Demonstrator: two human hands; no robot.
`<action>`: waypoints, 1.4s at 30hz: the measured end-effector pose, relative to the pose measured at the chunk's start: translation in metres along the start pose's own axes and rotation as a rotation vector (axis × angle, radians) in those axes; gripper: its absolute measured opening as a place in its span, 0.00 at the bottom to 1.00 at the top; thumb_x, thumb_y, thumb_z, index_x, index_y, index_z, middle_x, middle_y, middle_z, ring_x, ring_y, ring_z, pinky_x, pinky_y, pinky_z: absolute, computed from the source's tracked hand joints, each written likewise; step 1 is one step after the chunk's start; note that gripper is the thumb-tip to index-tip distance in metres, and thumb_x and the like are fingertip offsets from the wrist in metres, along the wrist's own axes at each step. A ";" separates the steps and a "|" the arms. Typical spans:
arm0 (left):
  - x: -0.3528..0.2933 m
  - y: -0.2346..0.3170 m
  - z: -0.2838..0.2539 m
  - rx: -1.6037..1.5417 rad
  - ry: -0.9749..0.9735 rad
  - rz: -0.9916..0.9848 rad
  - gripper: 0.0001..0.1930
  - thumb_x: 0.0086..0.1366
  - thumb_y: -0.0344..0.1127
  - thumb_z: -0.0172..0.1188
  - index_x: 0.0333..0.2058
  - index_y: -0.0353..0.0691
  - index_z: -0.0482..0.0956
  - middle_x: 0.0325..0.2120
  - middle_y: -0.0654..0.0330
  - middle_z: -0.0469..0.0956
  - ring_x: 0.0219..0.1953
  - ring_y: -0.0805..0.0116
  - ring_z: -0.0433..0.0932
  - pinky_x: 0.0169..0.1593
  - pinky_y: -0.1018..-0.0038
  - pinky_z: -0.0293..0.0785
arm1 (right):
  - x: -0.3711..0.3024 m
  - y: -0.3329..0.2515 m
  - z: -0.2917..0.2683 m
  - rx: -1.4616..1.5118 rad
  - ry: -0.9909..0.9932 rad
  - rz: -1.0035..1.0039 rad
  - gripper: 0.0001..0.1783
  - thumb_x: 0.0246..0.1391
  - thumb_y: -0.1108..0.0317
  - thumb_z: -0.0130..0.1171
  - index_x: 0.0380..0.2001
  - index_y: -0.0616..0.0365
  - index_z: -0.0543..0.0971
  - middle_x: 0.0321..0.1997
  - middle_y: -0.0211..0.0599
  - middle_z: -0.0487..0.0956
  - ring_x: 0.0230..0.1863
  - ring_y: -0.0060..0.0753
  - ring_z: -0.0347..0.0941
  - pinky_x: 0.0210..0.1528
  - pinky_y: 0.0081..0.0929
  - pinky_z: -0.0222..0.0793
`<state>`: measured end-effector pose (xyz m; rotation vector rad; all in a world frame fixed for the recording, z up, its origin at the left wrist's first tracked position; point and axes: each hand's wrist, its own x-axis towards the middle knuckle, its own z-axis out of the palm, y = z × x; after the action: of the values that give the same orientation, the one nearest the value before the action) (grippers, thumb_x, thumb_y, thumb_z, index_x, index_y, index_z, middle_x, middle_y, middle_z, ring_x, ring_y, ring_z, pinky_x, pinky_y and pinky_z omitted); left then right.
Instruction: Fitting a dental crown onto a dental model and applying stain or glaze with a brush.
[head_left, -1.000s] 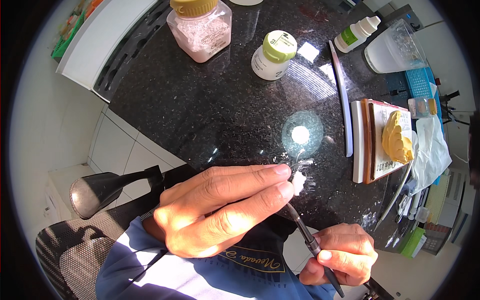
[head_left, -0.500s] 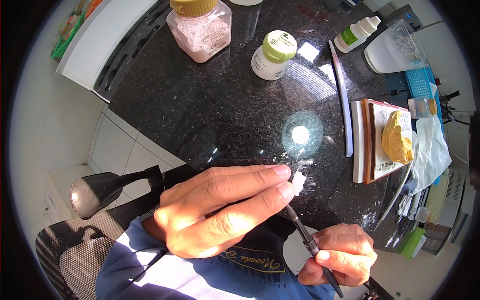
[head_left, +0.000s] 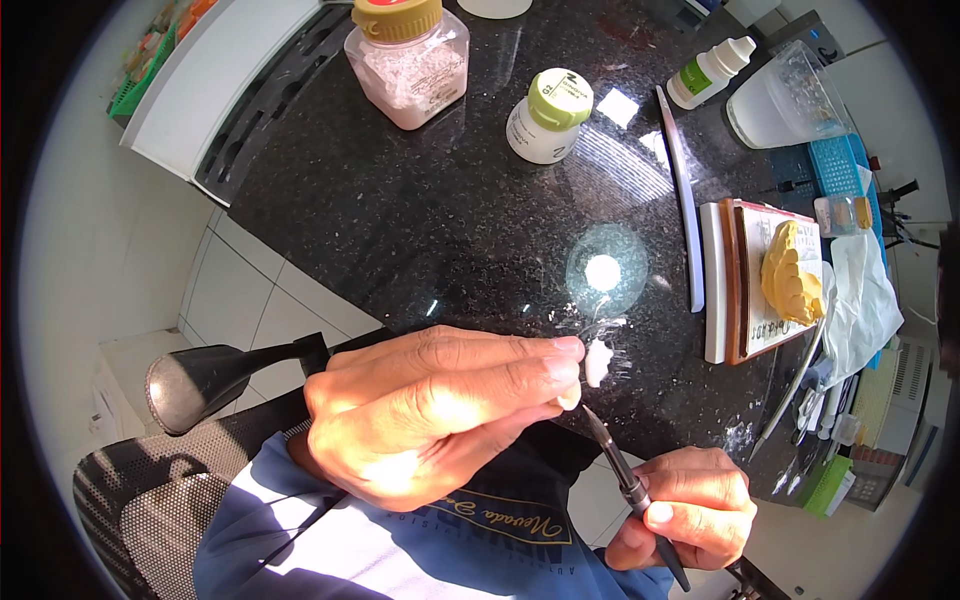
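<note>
Above the near edge of the dark counter, my left hand (head_left: 430,410) is closed in a pinch. A small pale tip shows below its fingertips; whether that is a held piece or a nail I cannot make out. My right hand (head_left: 690,508), lower right, grips a slim dark pen-like brush (head_left: 628,482) with a pointed tip. The brush tip points up and left, just beside the left fingertips. Past those fingertips is a small white lump (head_left: 598,365), with white smears around it on the counter.
A square jar of pink powder (head_left: 410,75) and a white jar with a green lid (head_left: 548,115) stand farther back. To the right are a long pale strip (head_left: 682,200), a dropper bottle (head_left: 710,72), a plastic cup (head_left: 785,100) and a yellow dental cast (head_left: 792,275) on stacked pads.
My left fingers have drawn together and curled, uncovering the small pale tip below them. The brush tip has moved slightly right and up, still close to the left fingertips.
</note>
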<state>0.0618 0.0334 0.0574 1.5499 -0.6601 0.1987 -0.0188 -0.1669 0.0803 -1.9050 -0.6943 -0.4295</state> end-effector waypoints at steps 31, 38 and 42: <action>-0.002 -0.005 0.000 -0.005 -0.005 0.045 0.20 0.42 0.09 0.64 0.36 0.32 0.78 0.32 0.45 0.79 0.29 0.62 0.82 0.33 0.75 0.81 | 0.005 -0.001 0.008 -0.085 0.095 -0.016 0.16 0.45 0.75 0.63 0.37 0.66 0.72 0.25 0.41 0.73 0.15 0.31 0.73 0.19 0.27 0.76; -0.004 -0.008 -0.005 0.029 -0.026 0.065 0.20 0.44 0.11 0.65 0.38 0.30 0.78 0.32 0.46 0.79 0.28 0.63 0.82 0.32 0.76 0.81 | 0.000 0.004 0.010 -0.013 0.091 -0.002 0.15 0.45 0.75 0.63 0.38 0.64 0.72 0.25 0.40 0.73 0.18 0.32 0.74 0.21 0.26 0.76; 0.001 -0.007 -0.004 0.023 -0.054 0.100 0.19 0.44 0.13 0.65 0.38 0.30 0.79 0.31 0.48 0.79 0.27 0.65 0.81 0.31 0.77 0.80 | 0.000 0.000 0.002 -0.054 0.062 -0.027 0.17 0.46 0.75 0.62 0.40 0.66 0.70 0.24 0.43 0.74 0.15 0.33 0.74 0.18 0.27 0.75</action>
<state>0.0669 0.0364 0.0525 1.5497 -0.7810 0.2410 -0.0190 -0.1656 0.0795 -1.9262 -0.6741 -0.5269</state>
